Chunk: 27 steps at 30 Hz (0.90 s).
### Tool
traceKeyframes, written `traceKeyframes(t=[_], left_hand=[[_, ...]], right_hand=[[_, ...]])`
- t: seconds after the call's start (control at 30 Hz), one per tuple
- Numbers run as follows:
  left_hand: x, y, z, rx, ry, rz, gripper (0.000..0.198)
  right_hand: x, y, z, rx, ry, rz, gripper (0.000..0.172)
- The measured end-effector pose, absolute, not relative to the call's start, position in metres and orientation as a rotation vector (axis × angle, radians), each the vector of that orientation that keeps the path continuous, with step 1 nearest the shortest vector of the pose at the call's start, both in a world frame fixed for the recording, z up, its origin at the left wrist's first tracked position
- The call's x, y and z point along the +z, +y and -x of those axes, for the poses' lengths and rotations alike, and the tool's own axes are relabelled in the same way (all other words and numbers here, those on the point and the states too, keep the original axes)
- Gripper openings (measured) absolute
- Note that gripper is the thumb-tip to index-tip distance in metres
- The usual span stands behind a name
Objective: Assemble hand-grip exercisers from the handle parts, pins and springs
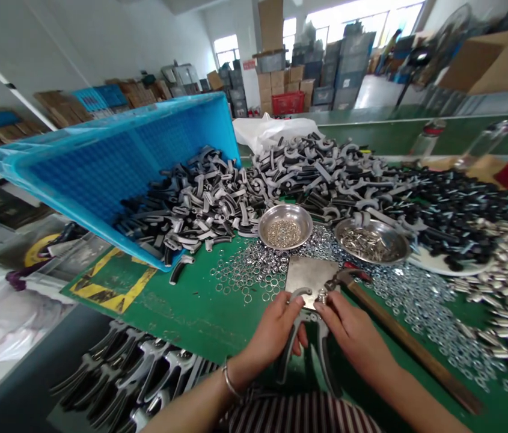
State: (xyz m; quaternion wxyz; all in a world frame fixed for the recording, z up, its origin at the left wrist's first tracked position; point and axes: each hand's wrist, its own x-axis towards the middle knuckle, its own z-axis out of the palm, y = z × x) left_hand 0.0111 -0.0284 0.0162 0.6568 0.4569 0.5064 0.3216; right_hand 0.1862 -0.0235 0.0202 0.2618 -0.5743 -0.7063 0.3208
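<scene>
Low in front of me, a two-handled plier-like tool with grey and black curved handles spreads downward in a V. My left hand is closed around its left half, thumb below the grey hooked jaw. My right hand is closed at the pivot end of the right half, its fingertips on a small shiny ribbed metal piece, perhaps a spring. Just beyond the hands lies a flat metal plate. A hammer with a wooden handle rests right of it, its head near the plate's edge.
A tipped blue crate spills grey-black handle parts. Metal bowls of small parts stand amid loose rings and nuts. Metal cylinders lie right. Assembled tools sit lower left.
</scene>
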Motion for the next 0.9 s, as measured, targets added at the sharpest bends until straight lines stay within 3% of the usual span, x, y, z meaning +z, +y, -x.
traceKeyframes(t=[0.23, 0.5, 0.67, 0.9], left_hand=[[0.013, -0.031, -0.014, 0.725, 1.18, -1.101, 0.041], [0.012, -0.042, -0.017, 0.709, 1.271, -1.321, 0.045], [0.014, -0.043, -0.008, 0.563, 1.385, -1.62, 0.046], [0.036, -0.036, 0.008, 0.257, 1.149, -2.083, 0.045]], right_hand=[[0.015, -0.025, -0.183, 0.92, -2.065, 1.547, 0.027], [0.009, -0.041, -0.183, 1.002, -1.812, 1.46, 0.027], [0.024, -0.042, -0.184, 1.077, -1.875, 1.387, 0.027], [0.033, -0.053, -0.191, 1.196, -1.899, 1.256, 0.029]])
